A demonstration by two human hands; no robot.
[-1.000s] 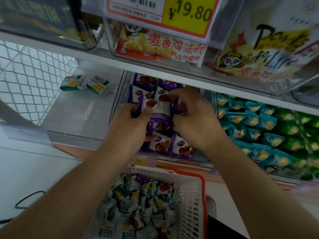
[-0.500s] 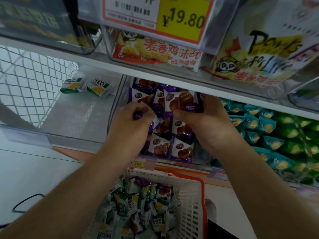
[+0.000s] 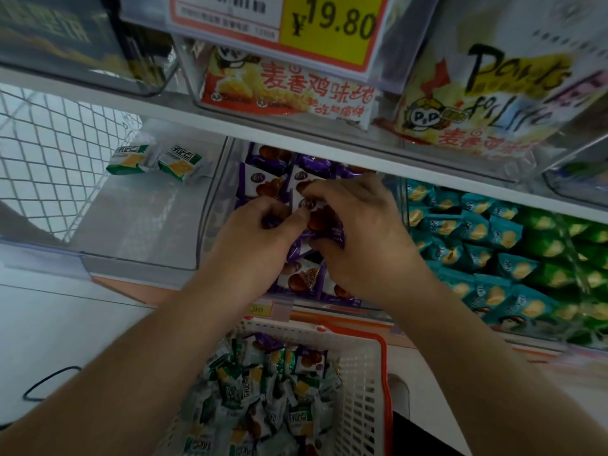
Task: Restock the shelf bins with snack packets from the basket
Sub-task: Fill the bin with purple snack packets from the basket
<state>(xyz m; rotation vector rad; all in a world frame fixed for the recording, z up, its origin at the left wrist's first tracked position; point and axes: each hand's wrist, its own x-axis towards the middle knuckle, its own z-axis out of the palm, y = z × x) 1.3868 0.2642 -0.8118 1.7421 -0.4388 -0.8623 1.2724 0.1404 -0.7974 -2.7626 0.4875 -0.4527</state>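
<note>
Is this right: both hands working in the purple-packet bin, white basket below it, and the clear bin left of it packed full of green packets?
Not quite. In the head view the clear bin to the left holds only two green packets at its back. The rest stands: left hand and right hand are in the purple-packet bin, with the white basket below.

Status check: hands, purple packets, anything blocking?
Both hands, left hand and right hand, in the middle bin, gripping purple packets. Basket below holds mostly green packets. Nothing blocking.
</note>
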